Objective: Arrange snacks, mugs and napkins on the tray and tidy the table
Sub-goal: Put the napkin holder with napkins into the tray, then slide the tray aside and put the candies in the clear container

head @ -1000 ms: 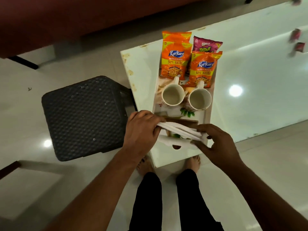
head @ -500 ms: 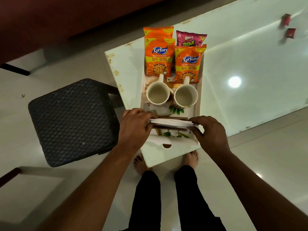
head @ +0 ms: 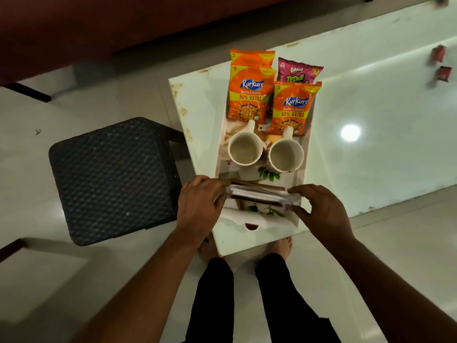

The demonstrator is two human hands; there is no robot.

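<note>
Both hands, left hand [head: 200, 206] and right hand [head: 321, 209], had lowered the white paper napkin stack [head: 259, 194], grip clamped at each end, onto the white rectangular tray [head: 247, 219] before 2 cream ceramic mugs [head: 244, 152]; napkins nearly placed.

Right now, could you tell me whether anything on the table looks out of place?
Two small red packets lie far off on the table, away from the tray. The table's left edge shows brown stains. Both hands hold the napkins over the tray.
</note>
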